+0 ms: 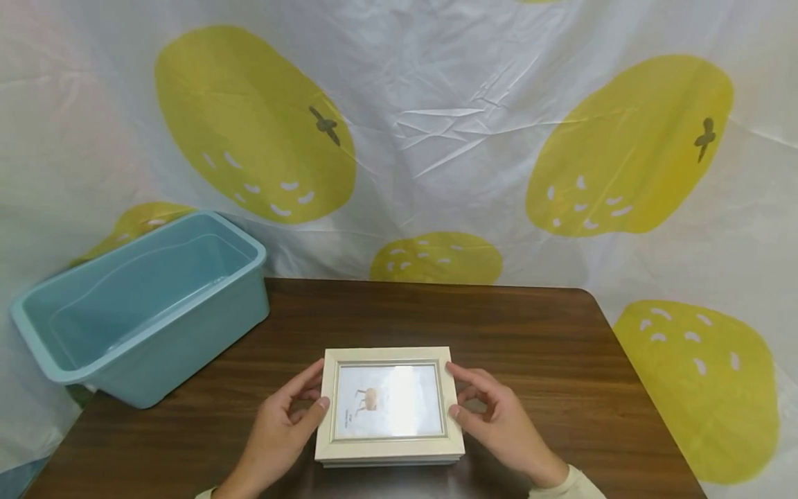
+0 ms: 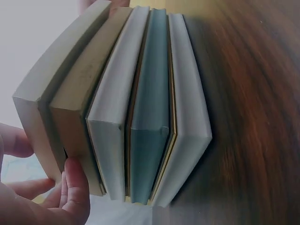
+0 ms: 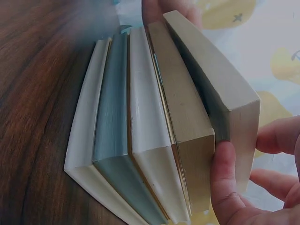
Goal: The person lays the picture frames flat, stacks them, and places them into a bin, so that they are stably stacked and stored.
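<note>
A stack of picture frames sits on the brown table. On top is a cream picture frame [image 1: 386, 450], its glass shining over a small brownish drawing. Its left side is gripped by my left hand [image 1: 274, 433], and its right side by my right hand [image 1: 508, 430]. In the right wrist view, a dark wedge of space parts this cream frame from the tan frame [image 3: 183, 93] under it, and a fingertip [image 3: 224, 157] lies at that gap. Below come a white frame [image 2: 117, 75], a blue frame [image 2: 152, 84] and another white frame [image 2: 190, 89] at the bottom.
A light blue plastic bin [image 1: 181, 353] stands on the left of the table [image 1: 530, 333], its inside facing up. Behind the table hangs a pale curtain [image 1: 436, 173] printed with large yellow fruit. The table's right edge slopes away beyond my right hand.
</note>
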`<state>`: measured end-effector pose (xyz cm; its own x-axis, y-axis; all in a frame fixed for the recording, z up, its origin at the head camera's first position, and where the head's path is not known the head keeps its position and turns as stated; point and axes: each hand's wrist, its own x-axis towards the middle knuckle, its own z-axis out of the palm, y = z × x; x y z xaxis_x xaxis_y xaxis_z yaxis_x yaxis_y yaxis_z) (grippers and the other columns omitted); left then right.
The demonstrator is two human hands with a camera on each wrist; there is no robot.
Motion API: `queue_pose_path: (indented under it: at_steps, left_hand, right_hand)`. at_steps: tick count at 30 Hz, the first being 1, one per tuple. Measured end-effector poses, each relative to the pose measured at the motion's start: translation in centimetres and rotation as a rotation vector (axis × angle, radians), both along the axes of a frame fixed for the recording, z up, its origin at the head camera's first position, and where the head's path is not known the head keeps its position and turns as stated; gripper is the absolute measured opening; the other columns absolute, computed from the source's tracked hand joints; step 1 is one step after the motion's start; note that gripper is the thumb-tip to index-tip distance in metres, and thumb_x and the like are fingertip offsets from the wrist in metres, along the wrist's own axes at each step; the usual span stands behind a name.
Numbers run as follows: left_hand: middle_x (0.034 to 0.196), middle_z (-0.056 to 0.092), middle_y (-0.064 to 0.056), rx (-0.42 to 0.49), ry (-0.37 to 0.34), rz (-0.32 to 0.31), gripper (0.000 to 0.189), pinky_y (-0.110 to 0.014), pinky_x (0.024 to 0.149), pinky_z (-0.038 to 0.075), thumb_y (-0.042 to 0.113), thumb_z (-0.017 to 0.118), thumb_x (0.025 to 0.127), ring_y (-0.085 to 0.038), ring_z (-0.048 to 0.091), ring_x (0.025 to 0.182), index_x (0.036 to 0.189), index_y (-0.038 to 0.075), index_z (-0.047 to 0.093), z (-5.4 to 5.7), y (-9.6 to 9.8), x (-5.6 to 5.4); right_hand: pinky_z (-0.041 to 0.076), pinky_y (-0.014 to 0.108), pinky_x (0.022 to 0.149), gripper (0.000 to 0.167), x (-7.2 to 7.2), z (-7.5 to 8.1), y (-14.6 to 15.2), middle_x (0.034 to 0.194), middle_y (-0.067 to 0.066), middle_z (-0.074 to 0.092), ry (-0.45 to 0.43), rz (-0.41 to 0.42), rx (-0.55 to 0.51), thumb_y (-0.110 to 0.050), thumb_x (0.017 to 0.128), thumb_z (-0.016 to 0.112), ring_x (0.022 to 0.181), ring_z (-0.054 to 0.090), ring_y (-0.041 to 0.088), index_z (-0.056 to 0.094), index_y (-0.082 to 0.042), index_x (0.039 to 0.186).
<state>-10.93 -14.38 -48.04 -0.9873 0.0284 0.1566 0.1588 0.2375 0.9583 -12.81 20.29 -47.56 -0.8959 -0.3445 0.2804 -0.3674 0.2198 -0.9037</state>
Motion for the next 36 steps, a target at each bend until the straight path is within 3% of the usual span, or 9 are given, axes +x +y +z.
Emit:
queue_pose_path:
  at_steps: [10,25,36]
  left_hand:
    - [0.131,0.071,-0.006,-0.093,0.004,0.037,0.055,-0.026,0.08,0.063,0.006,0.073,0.097,-0.012,0.067,0.107,0.15,0.017,0.06,-0.2,0.38,-0.24]
    - [0.125,0.071,-0.002,-0.109,0.04,0.06,0.049,-0.024,0.081,0.062,0.008,0.079,0.094,-0.013,0.067,0.107,0.14,0.018,0.067,-0.34,0.53,-0.04]
    - [0.133,0.069,-0.001,-0.103,-0.037,0.058,0.049,-0.024,0.085,0.062,0.012,0.078,0.095,-0.014,0.066,0.111,0.141,0.024,0.066,-0.65,0.43,-0.21]
  right_hand:
    - [0.057,0.024,0.059,0.055,-0.05,-0.06,0.25,0.132,0.019,0.065,-0.011,-0.01,0.034,-0.001,0.095,0.076,0.093,0.067,0.008,0.06,-0.003,0.148]
    - [0.063,0.03,0.068,0.056,0.13,-0.82,0.31,0.139,0.019,0.061,0.041,0.004,0.137,-0.006,0.096,0.076,0.084,0.066,0.007,0.059,-0.004,0.15]
    - [0.063,0.03,0.069,0.054,0.27,-0.57,0.4,0.139,0.018,0.061,0.034,0.008,0.14,-0.009,0.098,0.076,0.082,0.067,0.008,0.06,-0.007,0.149]
